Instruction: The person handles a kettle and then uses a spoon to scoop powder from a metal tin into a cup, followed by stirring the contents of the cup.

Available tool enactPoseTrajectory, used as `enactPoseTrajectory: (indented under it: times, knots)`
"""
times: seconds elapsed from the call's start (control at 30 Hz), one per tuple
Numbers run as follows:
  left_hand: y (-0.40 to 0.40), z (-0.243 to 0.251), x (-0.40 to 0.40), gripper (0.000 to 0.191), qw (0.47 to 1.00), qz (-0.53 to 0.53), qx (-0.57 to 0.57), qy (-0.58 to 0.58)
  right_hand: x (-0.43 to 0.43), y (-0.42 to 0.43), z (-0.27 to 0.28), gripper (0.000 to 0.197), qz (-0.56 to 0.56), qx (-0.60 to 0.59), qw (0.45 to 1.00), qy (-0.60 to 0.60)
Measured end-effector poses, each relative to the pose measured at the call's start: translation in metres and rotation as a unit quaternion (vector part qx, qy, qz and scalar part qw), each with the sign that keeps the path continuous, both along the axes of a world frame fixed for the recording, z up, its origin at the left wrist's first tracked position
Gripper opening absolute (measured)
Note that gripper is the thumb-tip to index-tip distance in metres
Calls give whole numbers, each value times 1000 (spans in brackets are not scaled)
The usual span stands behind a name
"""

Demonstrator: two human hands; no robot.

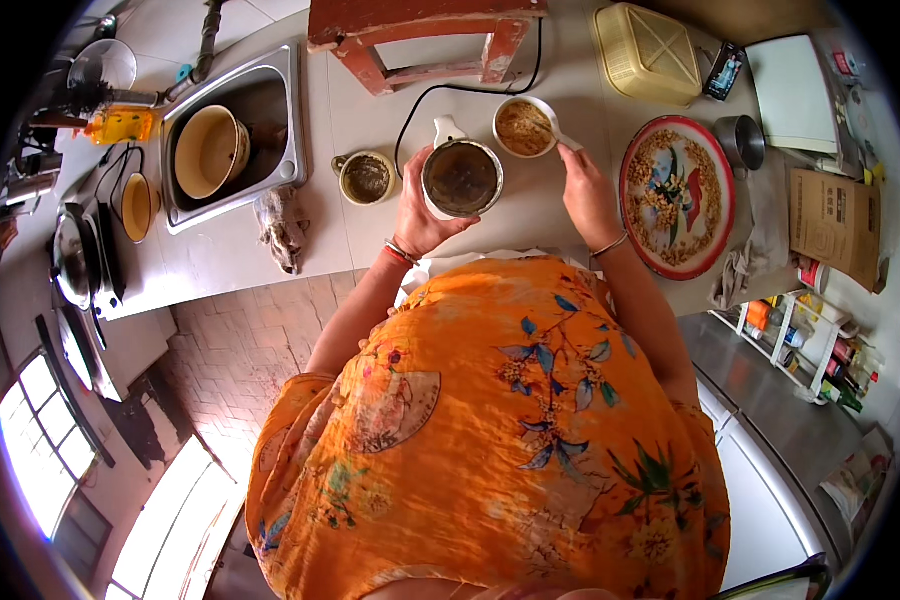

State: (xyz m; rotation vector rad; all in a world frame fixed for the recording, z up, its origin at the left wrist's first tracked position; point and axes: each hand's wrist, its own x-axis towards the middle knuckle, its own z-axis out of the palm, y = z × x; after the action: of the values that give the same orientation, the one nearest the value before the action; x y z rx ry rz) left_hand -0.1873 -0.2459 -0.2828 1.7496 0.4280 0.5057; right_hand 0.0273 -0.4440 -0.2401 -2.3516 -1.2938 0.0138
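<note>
My left hand (418,214) is curled around a round, pale-rimmed container (463,180), which looks like a small electric grinder. Its inside is dark, and a white part (448,131) juts out behind it. Between the thumb and fingers of my right hand (591,191) is a white handle (568,141), seemingly a spoon's, at the rim of a white bowl (504,146). Coarse brown ground food (523,127) lies in that bowl. To the left of my left hand stands a small cup (367,178) with a side handle and residue coating its inside.
A red-rimmed enamel tray (729,176) with shelled nuts sits at right, beside a metal cup (739,141). The sink (294,142) at left holds an enamel basin (208,154). A rag (280,225) hangs over the counter edge. Behind are a black cable (412,109) and a red wooden stool (420,34).
</note>
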Motion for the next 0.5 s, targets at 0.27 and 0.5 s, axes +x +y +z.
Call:
enactPoseTrajectory:
  times: [0.27, 0.5]
  knots:
    - [-15, -4, 11, 112, 997, 55, 31, -33, -18, 1, 100, 27, -121, 169, 884, 418]
    - [-13, -9, 15, 116, 993, 74, 91, -31, -56, 37, 119, 21, 61, 27, 965, 254]
